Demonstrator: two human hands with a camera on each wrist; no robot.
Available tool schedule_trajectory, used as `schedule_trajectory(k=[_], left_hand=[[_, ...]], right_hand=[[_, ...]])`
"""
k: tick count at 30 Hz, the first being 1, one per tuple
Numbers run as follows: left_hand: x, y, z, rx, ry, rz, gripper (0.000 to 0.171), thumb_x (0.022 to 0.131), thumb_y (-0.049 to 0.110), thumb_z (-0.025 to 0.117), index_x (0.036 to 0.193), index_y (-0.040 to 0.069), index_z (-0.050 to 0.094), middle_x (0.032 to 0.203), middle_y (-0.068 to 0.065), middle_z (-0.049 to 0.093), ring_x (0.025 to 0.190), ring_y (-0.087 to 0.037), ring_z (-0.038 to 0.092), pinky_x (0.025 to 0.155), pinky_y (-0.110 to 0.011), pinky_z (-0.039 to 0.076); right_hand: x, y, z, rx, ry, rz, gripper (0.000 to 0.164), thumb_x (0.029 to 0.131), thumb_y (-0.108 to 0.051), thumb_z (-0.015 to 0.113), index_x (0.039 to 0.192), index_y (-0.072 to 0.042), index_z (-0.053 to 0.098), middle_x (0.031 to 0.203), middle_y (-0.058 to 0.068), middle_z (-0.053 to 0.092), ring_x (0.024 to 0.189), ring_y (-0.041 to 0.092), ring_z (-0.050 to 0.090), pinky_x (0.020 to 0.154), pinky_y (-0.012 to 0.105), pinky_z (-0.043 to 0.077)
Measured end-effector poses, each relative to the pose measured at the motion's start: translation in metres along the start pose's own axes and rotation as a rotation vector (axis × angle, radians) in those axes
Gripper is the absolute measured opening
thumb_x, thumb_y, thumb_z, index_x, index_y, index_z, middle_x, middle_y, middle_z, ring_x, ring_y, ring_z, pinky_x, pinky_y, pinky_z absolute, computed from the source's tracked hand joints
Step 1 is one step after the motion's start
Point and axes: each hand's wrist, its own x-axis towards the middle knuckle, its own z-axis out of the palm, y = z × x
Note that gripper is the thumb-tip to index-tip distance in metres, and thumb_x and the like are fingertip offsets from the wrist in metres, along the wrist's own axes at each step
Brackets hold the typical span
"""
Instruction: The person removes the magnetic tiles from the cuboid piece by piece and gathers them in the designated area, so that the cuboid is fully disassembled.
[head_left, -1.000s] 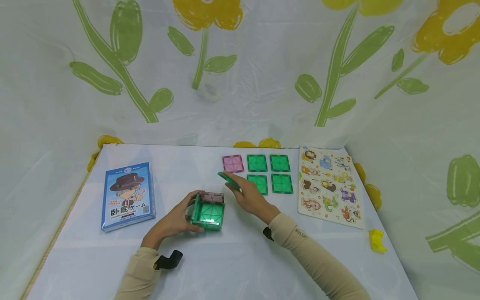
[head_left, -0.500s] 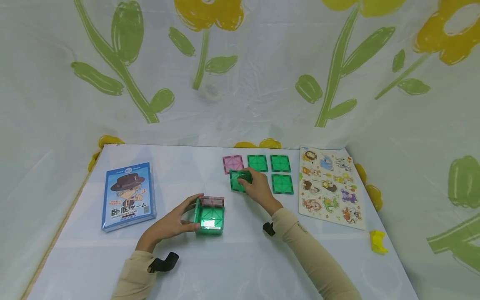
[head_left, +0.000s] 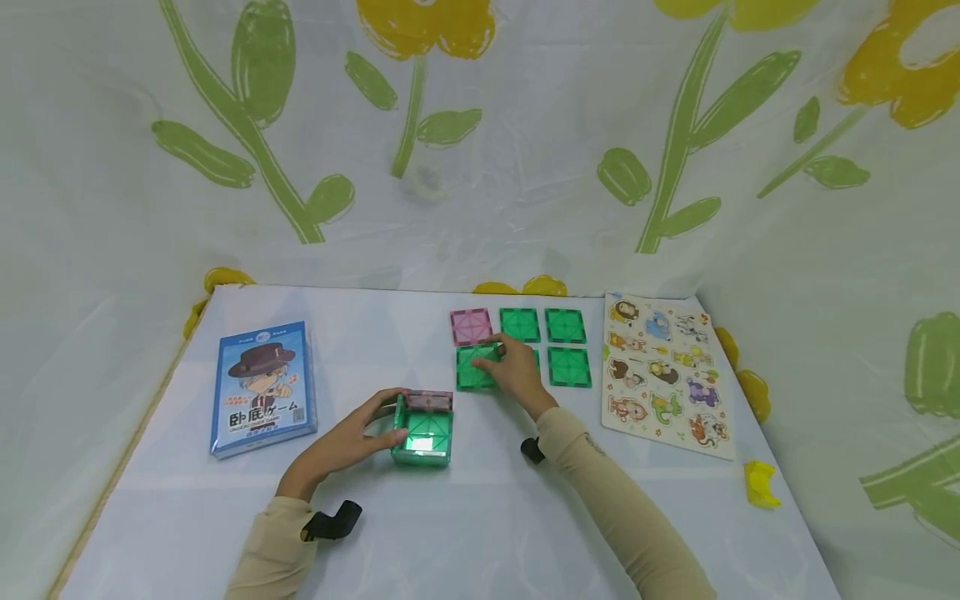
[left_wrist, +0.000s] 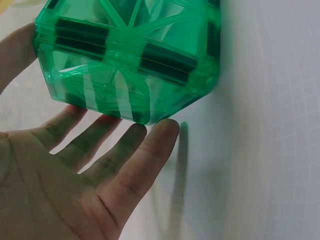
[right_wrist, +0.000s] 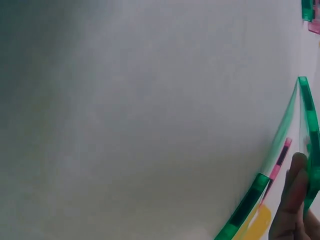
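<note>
In the head view a small open box of green magnetic tiles (head_left: 428, 432), with a pinkish tile wall (head_left: 429, 402) at its far side, stands on the table. My left hand (head_left: 345, 442) holds it at its left wall, thumb on top. Seen from the left wrist, several fingers (left_wrist: 145, 165) touch its lower edge. My right hand (head_left: 517, 377) pinches a square green magnetic tile (head_left: 474, 375) to the right of and beyond the box. That tile (right_wrist: 311, 120) stands apart from the table surface in the right wrist view. It partly covers another green tile behind the right hand.
Green tiles (head_left: 565, 326) and a pink tile (head_left: 471, 327) lie flat in rows at the back. A blue card game box (head_left: 264, 387) lies left. On the right are an animal picture board (head_left: 667, 375) and a small yellow piece (head_left: 761, 485).
My right hand has turned the green tile from nearly edge-on to face up and carried it slightly right. The left hand stays at the box, its thumb now higher on the left wall.
</note>
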Motion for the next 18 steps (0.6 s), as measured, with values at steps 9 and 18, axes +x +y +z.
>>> schedule_trajectory(k=[9, 18], left_hand=[[0.0001, 0.0017, -0.0009, 0.0, -0.003, -0.024, 0.073, 0.098, 0.036, 0.063, 0.157, 0.017, 0.025, 0.164, -0.023, 0.024, 0.15, -0.052, 0.024, 0.107, -0.065, 0.045], [-0.0001, 0.0038, -0.0007, -0.02, -0.016, 0.001, 0.071, 0.098, 0.032, 0.064, 0.156, 0.015, 0.027, 0.164, -0.024, 0.025, 0.149, -0.052, 0.025, 0.107, -0.063, 0.046]], right_hand=[[0.0048, -0.0015, 0.0046, -0.066, 0.011, 0.01, 0.052, 0.085, -0.033, 0.081, 0.128, -0.008, 0.065, 0.099, 0.011, 0.067, 0.087, 0.021, 0.056, 0.074, 0.032, 0.051], [0.0072, 0.0016, 0.0076, -0.104, -0.004, 0.002, 0.051, 0.086, -0.035, 0.08, 0.128, -0.009, 0.066, 0.088, 0.009, 0.067, 0.076, 0.017, 0.054, 0.064, 0.026, 0.045]])
